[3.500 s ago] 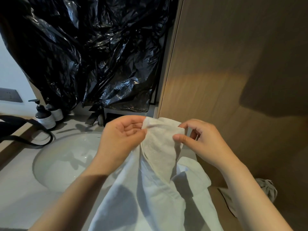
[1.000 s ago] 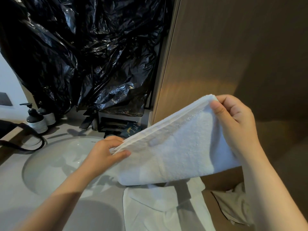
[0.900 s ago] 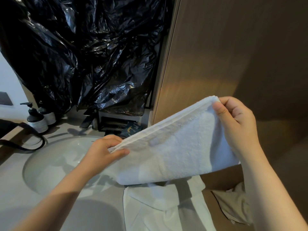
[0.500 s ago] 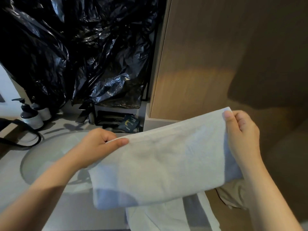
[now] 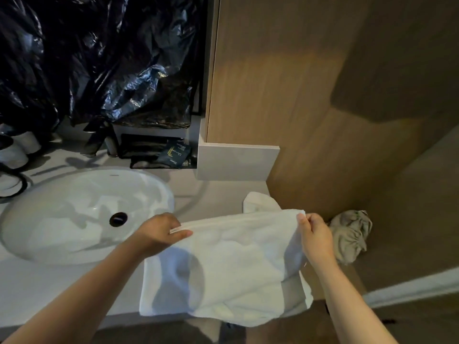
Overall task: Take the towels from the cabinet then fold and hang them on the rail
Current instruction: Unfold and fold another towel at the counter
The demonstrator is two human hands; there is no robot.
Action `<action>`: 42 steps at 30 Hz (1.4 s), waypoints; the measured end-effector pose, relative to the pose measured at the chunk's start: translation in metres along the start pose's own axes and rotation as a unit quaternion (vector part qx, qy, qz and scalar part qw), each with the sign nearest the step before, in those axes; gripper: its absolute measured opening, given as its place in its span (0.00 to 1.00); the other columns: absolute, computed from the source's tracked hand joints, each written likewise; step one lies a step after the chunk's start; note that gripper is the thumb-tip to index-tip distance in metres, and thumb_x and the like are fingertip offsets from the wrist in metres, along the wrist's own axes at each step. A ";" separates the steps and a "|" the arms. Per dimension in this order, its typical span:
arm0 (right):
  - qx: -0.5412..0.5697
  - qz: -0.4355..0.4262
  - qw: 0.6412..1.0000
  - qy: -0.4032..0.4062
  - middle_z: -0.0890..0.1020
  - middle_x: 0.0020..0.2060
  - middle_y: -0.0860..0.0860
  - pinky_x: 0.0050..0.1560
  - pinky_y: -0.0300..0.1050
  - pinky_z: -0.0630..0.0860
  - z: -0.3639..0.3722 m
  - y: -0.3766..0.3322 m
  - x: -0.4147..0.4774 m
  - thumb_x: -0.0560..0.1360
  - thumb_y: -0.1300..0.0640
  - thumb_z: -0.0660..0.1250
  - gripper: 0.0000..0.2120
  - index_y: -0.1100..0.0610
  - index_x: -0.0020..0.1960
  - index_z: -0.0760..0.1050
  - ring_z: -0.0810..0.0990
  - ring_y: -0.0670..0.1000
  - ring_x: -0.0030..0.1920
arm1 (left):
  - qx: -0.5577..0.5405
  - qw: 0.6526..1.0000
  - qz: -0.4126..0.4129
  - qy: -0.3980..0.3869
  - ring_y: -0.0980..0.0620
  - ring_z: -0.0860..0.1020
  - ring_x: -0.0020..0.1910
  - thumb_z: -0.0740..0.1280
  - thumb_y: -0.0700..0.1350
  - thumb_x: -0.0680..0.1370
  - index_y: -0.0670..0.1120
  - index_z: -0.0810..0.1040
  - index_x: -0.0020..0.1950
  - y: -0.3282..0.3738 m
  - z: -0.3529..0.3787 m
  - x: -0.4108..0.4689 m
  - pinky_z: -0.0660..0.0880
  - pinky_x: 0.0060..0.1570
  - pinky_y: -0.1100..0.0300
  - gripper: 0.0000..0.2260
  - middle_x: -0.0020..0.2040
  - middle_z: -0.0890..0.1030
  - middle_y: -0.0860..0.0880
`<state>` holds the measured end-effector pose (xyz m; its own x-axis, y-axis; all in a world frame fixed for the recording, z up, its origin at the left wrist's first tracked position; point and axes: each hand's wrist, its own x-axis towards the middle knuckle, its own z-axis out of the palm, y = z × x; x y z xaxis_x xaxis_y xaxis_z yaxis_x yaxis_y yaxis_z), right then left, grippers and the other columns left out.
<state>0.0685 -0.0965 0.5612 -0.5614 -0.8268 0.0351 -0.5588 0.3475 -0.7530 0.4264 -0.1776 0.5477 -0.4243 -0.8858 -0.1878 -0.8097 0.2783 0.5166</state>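
A folded white towel is stretched between my hands, low over the counter's right end. My left hand pinches its upper left corner. Its upper right corner is pinched by my right hand. The towel's lower part drapes past the counter's front edge. A second white towel lies beneath it, only a corner showing behind the top edge. No rail is in view.
A white oval sink fills the counter on the left. Black plastic sheeting hangs behind it, over a dark tray of sachets. A wooden cabinet panel rises on the right. A crumpled grey cloth lies below it.
Both hands have brought the folded towel down from chest height to just over the counter, over the other towel. My view has tilted downward.
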 end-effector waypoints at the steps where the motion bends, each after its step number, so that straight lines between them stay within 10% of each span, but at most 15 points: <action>1: 0.004 0.001 1.000 0.000 0.77 0.36 0.46 0.32 0.36 0.64 0.000 -0.002 0.003 0.82 0.49 0.59 0.12 0.56 0.45 0.73 0.74 0.43 0.37 | 0.011 0.999 -0.030 -0.021 0.50 0.74 0.43 0.63 0.61 0.78 0.48 0.73 0.35 -0.005 -0.001 0.000 0.67 0.42 0.59 0.19 0.42 0.76 0.48; 6: 0.018 0.000 1.000 -0.010 0.77 0.35 0.48 0.30 0.30 0.66 0.004 -0.006 0.014 0.82 0.51 0.60 0.11 0.58 0.46 0.72 0.73 0.42 0.36 | -0.022 0.991 -0.116 -0.060 0.52 0.69 0.33 0.62 0.64 0.77 0.45 0.69 0.35 -0.031 -0.005 -0.014 0.63 0.36 0.59 0.23 0.35 0.70 0.48; 18: 0.016 0.009 1.000 -0.020 0.77 0.36 0.50 0.34 0.37 0.65 0.011 0.002 0.024 0.82 0.50 0.59 0.12 0.59 0.47 0.72 0.74 0.45 0.37 | -0.114 0.977 -0.094 0.151 0.58 0.65 0.24 0.72 0.61 0.71 0.43 0.73 0.30 -0.037 -0.010 -0.032 0.60 0.27 0.62 0.23 0.24 0.66 0.53; 27: 0.032 0.034 0.998 -0.034 0.76 0.38 0.51 0.35 0.38 0.66 0.023 0.003 0.033 0.82 0.49 0.58 0.14 0.60 0.48 0.70 0.74 0.47 0.38 | -0.436 0.859 -0.222 0.151 0.45 0.77 0.36 0.74 0.47 0.73 0.27 0.76 0.40 -0.044 0.010 -0.027 0.71 0.42 0.52 0.21 0.34 0.78 0.35; 34: 0.033 0.033 0.998 -0.048 0.77 0.38 0.52 0.35 0.40 0.67 0.030 0.002 0.038 0.82 0.48 0.58 0.15 0.60 0.47 0.70 0.74 0.49 0.39 | -0.437 0.839 -0.318 0.065 0.34 0.81 0.45 0.74 0.49 0.73 0.27 0.79 0.48 -0.048 0.020 -0.031 0.78 0.56 0.40 0.23 0.44 0.82 0.32; 42: 0.050 -0.019 0.999 0.007 0.77 0.38 0.50 0.36 0.44 0.68 0.026 -0.015 0.028 0.82 0.48 0.58 0.12 0.58 0.49 0.70 0.76 0.50 0.38 | -0.277 0.888 -0.269 0.252 0.50 0.65 0.26 0.69 0.58 0.75 0.39 0.68 0.29 -0.030 0.025 -0.031 0.58 0.30 0.57 0.26 0.24 0.65 0.49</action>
<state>0.0767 -0.1363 0.5564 -0.5504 -0.8316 0.0735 -0.5169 0.2704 -0.8122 0.4534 -0.1492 0.5172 0.3112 -0.9279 -0.2053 -0.4580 -0.3357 0.8231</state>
